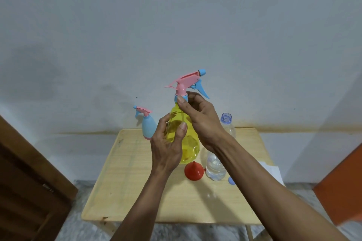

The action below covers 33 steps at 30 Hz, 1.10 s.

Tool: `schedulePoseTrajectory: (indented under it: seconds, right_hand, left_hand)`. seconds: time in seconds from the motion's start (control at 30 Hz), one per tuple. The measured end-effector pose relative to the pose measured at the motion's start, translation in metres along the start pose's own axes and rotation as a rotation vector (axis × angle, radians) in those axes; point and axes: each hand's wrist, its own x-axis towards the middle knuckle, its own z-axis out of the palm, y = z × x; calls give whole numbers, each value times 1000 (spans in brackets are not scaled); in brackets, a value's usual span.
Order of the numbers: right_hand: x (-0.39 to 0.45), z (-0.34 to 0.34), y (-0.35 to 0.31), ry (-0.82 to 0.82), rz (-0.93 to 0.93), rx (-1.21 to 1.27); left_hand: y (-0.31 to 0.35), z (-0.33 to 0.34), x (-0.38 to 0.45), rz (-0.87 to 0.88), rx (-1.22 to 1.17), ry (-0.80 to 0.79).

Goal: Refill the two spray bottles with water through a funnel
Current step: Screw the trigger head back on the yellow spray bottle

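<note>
I had the yellow spray bottle (184,139) lifted above the tabletop (137,182), my left hand (168,146) wrapping its light, slick, thin-walled belly while my right hand (199,115) pinched the blue collar (181,98) at twelve o'clock, the firmest grip.

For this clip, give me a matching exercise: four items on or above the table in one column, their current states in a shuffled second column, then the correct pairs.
Items:
1. yellow spray bottle
2. small blue spray bottle
3. red funnel
4. clear water bottle

States:
A. standing uncapped, partly behind the right forearm
B. lying spout-up on the table
C. held by the left hand, right hand fingers on its blue collar
D. standing untouched at the table's far edge

Pairs: 1-C, 2-D, 3-B, 4-A
</note>
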Motion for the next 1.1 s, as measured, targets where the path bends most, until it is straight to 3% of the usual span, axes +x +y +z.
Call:
schedulePoseTrajectory:
  seconds: [0.3,1.1]
  right_hand:
    - [5,-9,-1,-45,88,169]
    - [7,-21,-6,-29,53,38]
  left_hand:
    - [1,4,0,-31,-34,-9]
    - [5,16,0,-42,-33,-35]
